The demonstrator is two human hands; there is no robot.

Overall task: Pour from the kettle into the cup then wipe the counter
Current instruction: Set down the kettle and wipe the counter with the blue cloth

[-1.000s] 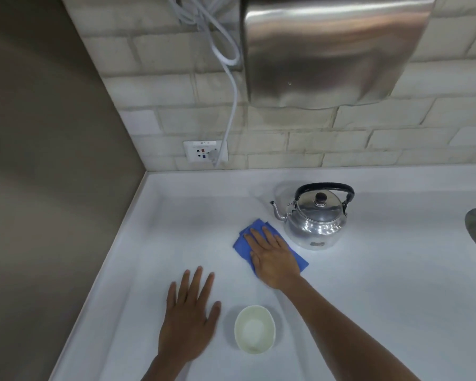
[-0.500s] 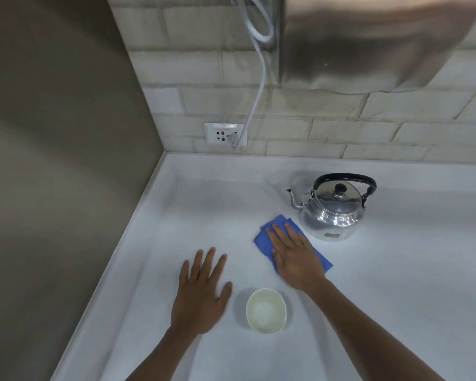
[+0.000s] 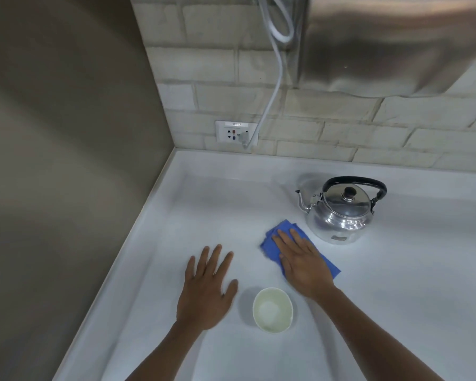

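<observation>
A shiny metal kettle (image 3: pixel 340 213) with a black handle stands upright on the white counter (image 3: pixel 396 284), its spout pointing left. Just in front and left of it lies a folded blue cloth (image 3: pixel 272 240). My right hand (image 3: pixel 302 265) lies flat on the cloth with the fingers stretched out, pressing it to the counter. A small white cup (image 3: pixel 272 309) stands upright nearer to me, between my two arms. My left hand (image 3: pixel 206 290) rests palm down on the bare counter left of the cup, fingers spread, holding nothing.
A brown side wall (image 3: pixel 66 160) closes the counter on the left, and a brick back wall carries a socket (image 3: pixel 235 132) with a white cable plugged in. A steel appliance (image 3: pixel 396 42) hangs above the kettle.
The view has shifted, so everything sits further right in frame. My right hand with the cloth has slid slightly toward me from the kettle. Kettle, cup and left hand keep their places.
</observation>
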